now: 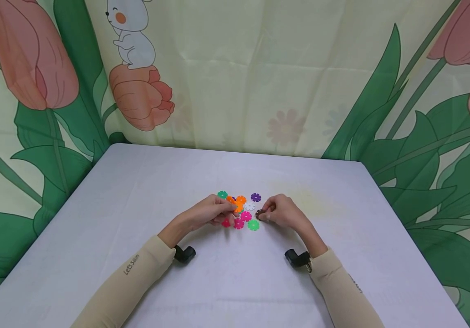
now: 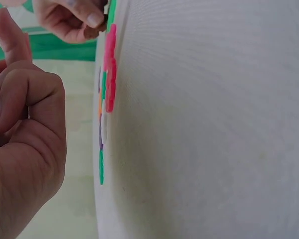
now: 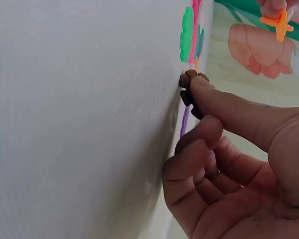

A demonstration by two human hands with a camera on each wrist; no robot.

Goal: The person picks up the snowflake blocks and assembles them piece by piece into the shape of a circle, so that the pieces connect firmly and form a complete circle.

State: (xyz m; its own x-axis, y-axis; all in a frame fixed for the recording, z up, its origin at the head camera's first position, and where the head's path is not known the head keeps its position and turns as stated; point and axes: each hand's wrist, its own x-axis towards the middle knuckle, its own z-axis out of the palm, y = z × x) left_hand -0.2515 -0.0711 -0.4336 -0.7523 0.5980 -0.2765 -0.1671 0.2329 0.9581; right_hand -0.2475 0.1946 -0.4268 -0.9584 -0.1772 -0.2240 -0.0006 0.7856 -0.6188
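Observation:
My left hand (image 1: 208, 212) holds orange flower-shaped plastic discs (image 3: 279, 26) joined crosswise, above the left part of a loose group of similar discs. In the left wrist view its fingers are curled and the orange piece is out of sight. Between thumb and fingertips, my right hand (image 1: 286, 213) pinches a dark brown notched flower disc (image 3: 189, 89) at the group's right side, close over the table. Nearest to it lie a light green disc (image 1: 253, 225), a white disc (image 1: 249, 206) and a purple disc (image 1: 256, 197).
Pink discs (image 1: 238, 223) lie in front of the left fingers, and a teal disc (image 1: 222, 194) sits behind them. A white cloth covers the table (image 1: 235, 291). Behind it hangs a curtain (image 1: 235, 82) printed with tulips. Black wrist cameras (image 1: 185, 254) sit at both cuffs.

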